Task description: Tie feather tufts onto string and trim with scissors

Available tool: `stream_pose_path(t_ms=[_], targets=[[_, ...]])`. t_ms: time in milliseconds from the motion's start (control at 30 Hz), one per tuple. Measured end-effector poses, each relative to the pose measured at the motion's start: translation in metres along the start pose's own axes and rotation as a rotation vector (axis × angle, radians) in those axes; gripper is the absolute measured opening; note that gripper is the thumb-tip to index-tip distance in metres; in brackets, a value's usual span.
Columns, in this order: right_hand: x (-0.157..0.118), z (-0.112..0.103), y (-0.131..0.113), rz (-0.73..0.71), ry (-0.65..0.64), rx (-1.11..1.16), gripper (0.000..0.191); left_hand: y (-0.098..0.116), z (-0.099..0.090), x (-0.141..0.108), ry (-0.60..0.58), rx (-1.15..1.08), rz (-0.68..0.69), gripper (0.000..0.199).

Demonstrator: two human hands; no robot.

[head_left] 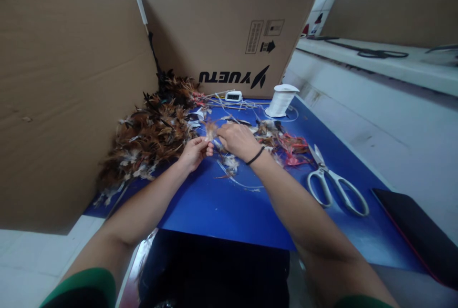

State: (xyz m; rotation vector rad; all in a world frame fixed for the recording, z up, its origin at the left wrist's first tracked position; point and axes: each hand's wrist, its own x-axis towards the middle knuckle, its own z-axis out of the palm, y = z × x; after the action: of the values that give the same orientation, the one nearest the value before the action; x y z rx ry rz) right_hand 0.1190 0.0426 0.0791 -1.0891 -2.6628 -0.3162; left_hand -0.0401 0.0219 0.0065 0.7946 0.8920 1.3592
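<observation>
My left hand (195, 153) pinches the base of a small tuft of light brown feathers (211, 130), low over the blue table (214, 212). Close beside it, my right hand (239, 140) is bent over with curled fingers at the tuft's right side; its fingertips are partly hidden, and what they grip I cannot make out. Just under the hands lie loose whitish feathers (231, 163) and a thin pale cord (243, 185). A big heap of brown and black feathers (153, 131) spreads to the left. Red and brown feathers (291, 148) lie to the right.
Silver scissors (324, 169) lie right of my forearm, near a black phone-like slab (415, 227). Behind stand a white spool (281, 100) and a small digital timer (234, 96). Cardboard (222, 26) walls in the back and left; a white ledge (375, 60) runs along the right.
</observation>
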Motion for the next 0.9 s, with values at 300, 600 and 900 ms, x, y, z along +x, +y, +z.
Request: stream_pose_path(t_ms=[300, 600, 900], targets=[[0.0004, 0.0029, -0.0015, -0.019, 0.020, 0.043, 0.027, 0.0013, 0.0024, -0.0034, 0.002, 0.066, -0.014, 0.021], [0.0019, 0.0009, -0.0022, -0.031, 0.025, 0.044, 0.023, 0.0013, 0.0020, -0.0033, 0.013, 0.093, -0.037, 0.018], [0.0015, 0.0043, -0.0008, -0.052, -0.001, 0.065, 0.021, 0.0015, 0.0027, -0.0041, 0.014, 0.104, -0.035, 0.021]])
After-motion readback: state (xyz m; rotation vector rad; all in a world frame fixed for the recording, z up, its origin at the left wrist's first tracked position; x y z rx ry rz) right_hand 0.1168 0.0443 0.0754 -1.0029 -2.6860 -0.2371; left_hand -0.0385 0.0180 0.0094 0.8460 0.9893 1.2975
